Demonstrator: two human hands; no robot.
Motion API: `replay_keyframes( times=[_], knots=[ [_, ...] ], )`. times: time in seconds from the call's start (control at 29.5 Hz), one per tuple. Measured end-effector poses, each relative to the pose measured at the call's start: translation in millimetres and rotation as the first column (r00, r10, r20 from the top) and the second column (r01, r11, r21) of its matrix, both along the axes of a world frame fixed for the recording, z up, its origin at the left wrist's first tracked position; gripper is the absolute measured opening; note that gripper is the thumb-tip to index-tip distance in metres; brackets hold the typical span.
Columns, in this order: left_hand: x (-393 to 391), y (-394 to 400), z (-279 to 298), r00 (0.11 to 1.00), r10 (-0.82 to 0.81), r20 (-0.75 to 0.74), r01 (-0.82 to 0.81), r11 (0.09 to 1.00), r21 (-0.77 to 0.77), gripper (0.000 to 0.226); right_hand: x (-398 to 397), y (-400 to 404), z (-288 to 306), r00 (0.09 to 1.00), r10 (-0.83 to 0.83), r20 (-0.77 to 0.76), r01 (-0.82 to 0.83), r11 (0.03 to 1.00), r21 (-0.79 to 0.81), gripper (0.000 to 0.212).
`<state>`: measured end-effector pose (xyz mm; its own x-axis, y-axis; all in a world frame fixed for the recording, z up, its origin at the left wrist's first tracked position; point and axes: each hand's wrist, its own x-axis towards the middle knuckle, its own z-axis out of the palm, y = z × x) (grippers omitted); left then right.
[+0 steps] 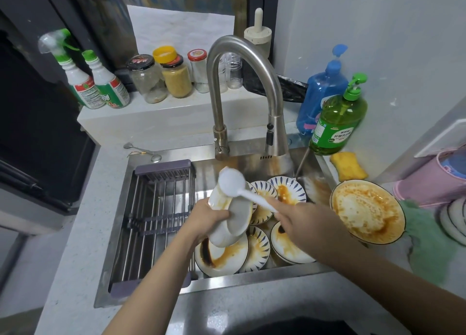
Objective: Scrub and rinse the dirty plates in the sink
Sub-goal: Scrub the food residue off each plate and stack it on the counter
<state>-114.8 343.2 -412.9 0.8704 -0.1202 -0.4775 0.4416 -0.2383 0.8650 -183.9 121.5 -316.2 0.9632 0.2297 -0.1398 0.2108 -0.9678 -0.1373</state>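
Observation:
My left hand (209,216) grips a white plate (235,223) tilted on edge above the sink (227,280), its back towards me and orange sauce on its rim. My right hand (300,221) holds a white round-headed dish brush (233,183) by its handle, and the brush head rests against the top of that plate. Several sauce-stained plates with blue leaf rims (287,191) lie in the sink below. A large dirty plate (367,211) with a dark rim sits on the counter to the right.
A metal drying rack (156,223) spans the sink's left half. The faucet (239,87) arches over the middle, no water visible. Green (338,125) and blue (320,90) soap bottles and a yellow sponge (349,165) stand at right, jars and spray bottles (83,80) behind.

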Motion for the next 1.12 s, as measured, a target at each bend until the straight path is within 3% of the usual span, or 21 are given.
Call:
replay_keyframes(
  times=[0.1,0.2,0.34,0.41,0.51,0.65,0.85,1.02,1.12],
  knots=[
    [2,5,-1,0.996,0.082,-0.036,-0.085,0.993,-0.083,0.058,-6,4,-2,0.999,0.030,0.016,-0.031,0.998,0.050,0.044],
    [0,5,-1,0.993,0.095,-0.068,-0.104,0.985,-0.141,0.066,12,-13,-9,0.995,-0.097,-0.024,0.098,0.995,0.010,0.044],
    [0,5,-1,0.991,0.113,-0.078,-0.126,0.973,-0.192,0.066,-1,-3,-10,0.999,0.000,-0.045,0.004,0.997,0.079,0.045],
    [-1,7,-2,0.987,0.125,-0.103,-0.146,0.961,-0.236,0.063,5,-4,-16,0.996,-0.039,-0.083,0.048,0.994,0.102,0.045],
    [-8,7,-5,0.975,0.161,-0.156,-0.203,0.928,-0.311,0.053,19,-21,-25,0.967,-0.189,-0.168,0.225,0.946,0.232,0.043],
    [-10,5,-6,0.943,0.239,-0.232,-0.324,0.818,-0.476,0.056,0,-16,-27,0.970,-0.150,-0.189,0.210,0.912,0.353,0.043],
    [-10,0,-6,0.930,0.186,-0.317,-0.346,0.731,-0.589,0.058,-4,-4,-17,0.990,-0.086,-0.110,0.107,0.974,0.201,0.046],
    [-6,-2,-1,0.925,0.164,-0.342,-0.360,0.663,-0.656,0.034,-4,-4,-10,0.992,-0.013,-0.129,0.033,0.988,0.148,0.046],
    [-6,-4,-4,0.901,0.168,-0.400,-0.406,0.653,-0.639,0.051,-11,-6,-7,0.991,0.054,-0.124,-0.037,0.990,0.133,0.046]
  ],
)
